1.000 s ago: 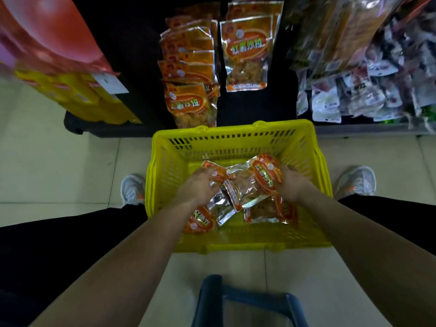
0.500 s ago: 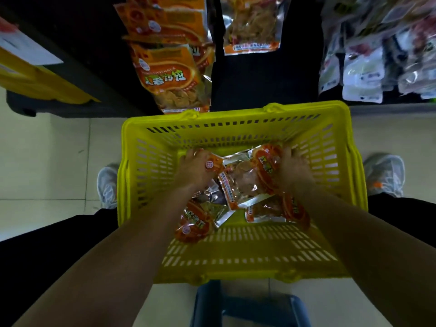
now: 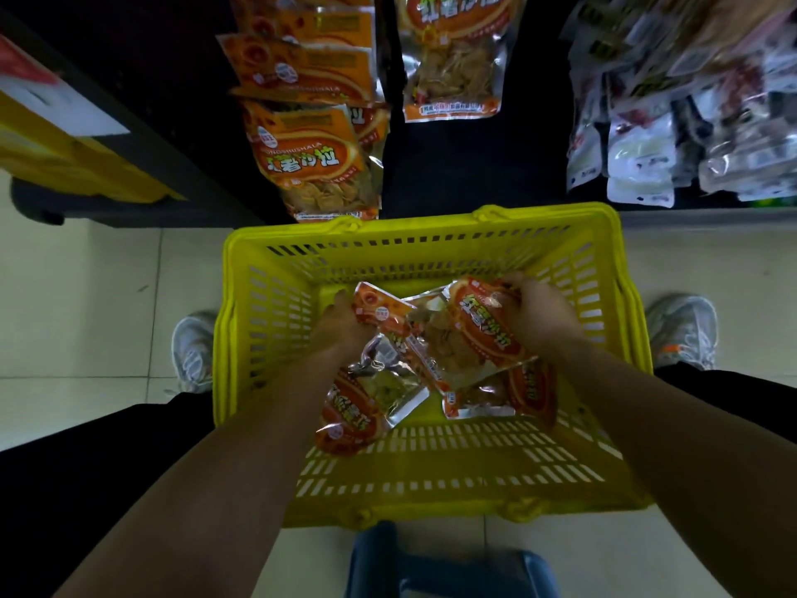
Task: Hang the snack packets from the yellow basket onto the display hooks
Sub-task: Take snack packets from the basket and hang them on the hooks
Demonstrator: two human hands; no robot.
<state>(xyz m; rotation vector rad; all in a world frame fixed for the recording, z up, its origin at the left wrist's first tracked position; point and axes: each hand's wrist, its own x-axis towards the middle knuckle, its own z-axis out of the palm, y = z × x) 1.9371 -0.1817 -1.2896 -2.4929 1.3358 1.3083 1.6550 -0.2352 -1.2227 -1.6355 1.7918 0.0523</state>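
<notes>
The yellow basket [image 3: 276,295] sits on the floor between my feet. Inside lie several orange snack packets. My left hand [image 3: 340,325] grips the left edge of a crumpled packet [image 3: 379,312], while my right hand [image 3: 539,317] holds the top of a larger orange packet [image 3: 478,334] lifted above the others. Two more packets rest lower in the basket, one at the left [image 3: 349,416] and one at the right [image 3: 500,394]. Matching orange packets [image 3: 310,161] hang on the dark display straight ahead; the hooks themselves are hidden.
Silver and white packets [image 3: 647,157] hang on the display at the right. Yellow goods [image 3: 64,166] sit on a low shelf at the left. A blue stool [image 3: 435,567] stands just behind the basket. My shoes [image 3: 194,347] flank the basket on the tiled floor.
The view tilted down and closer to the basket. Both hands stayed in the basket, working the top packets; the right hand's packet has come up slightly.
</notes>
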